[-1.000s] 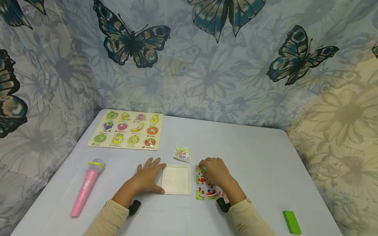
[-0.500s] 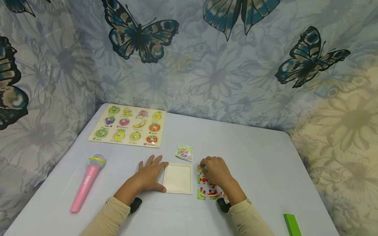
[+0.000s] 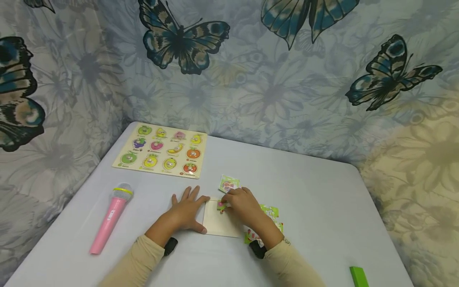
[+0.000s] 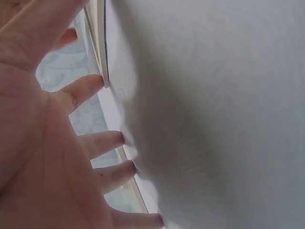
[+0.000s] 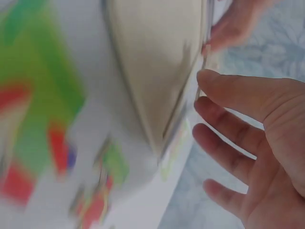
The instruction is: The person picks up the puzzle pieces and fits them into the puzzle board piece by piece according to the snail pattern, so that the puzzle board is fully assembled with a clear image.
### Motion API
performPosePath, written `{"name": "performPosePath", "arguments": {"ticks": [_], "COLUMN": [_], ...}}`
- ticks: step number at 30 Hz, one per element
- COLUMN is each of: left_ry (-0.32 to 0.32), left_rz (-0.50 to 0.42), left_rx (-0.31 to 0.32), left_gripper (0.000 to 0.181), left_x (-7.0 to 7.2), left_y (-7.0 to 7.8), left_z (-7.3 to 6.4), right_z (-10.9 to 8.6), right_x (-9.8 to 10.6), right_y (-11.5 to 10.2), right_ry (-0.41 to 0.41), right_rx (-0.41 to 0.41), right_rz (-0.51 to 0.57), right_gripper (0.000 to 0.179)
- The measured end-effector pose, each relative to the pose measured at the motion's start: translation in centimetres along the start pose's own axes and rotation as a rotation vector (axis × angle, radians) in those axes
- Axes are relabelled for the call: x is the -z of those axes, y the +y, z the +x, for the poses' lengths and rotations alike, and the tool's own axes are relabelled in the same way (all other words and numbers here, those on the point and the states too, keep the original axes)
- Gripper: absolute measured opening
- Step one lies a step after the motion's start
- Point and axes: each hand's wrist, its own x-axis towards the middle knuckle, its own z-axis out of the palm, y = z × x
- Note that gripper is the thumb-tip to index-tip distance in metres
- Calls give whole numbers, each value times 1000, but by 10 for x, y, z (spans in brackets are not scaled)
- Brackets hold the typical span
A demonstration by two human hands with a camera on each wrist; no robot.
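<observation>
In the head view a shallow wooden puzzle tray (image 3: 218, 223) lies on the white table. My left hand (image 3: 184, 213) is spread along its left side, with thumb and index finger touching the edge. The left wrist view shows a fingertip against the tray's rim (image 4: 101, 52). Over the upper part of the tray, my right hand (image 3: 245, 209) pinches a small green and pink jigsaw piece (image 3: 220, 206). Loose jigsaw pieces (image 3: 270, 211) lie to the tray's right, partly hidden by the right hand and wrist. The right wrist view shows several of them blurred.
A small picture card (image 3: 228, 182) lies just behind the tray. The fruit puzzle board (image 3: 163, 171) is at the back left. A pink toy microphone (image 3: 111, 219) lies at the left, and a green block (image 3: 358, 276) near the front right.
My right hand has moved left from the loose pieces to over the tray, carrying one jigsaw piece. The left hand stays at the tray's edge. The head view has shifted slightly.
</observation>
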Motion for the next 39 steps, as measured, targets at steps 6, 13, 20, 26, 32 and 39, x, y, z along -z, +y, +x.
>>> {"name": "performPosePath", "arguments": {"ticks": [6,13,20,26,32,39], "left_ry": [-16,-14,-11,6,14,16], "left_rz": [3,16,-6,-29,-23,-30], "left_rx": [-19,-23,-18,-10,9,7], "left_gripper": [96,96,95,96,97,97], "left_x": [-2,0,0,-2,-3,-3], "left_y": [8,14,14,10,7,6], "left_z": [6,8,5,1,-2,-2], "right_z": [6,7,8,6,-8,-38], "right_x": [-8,-10,-12,-7,4,10], "right_y": [-4,-3,-7,-8,8,40], "right_ry": [-16,-16,-23,-39,-33,-60], "right_rx": [11,-10,-19,-22,-98,-223], "right_rz": [-13,-24,-39,-28,1,6], "right_gripper": [23,26,26,26,26,25]}}
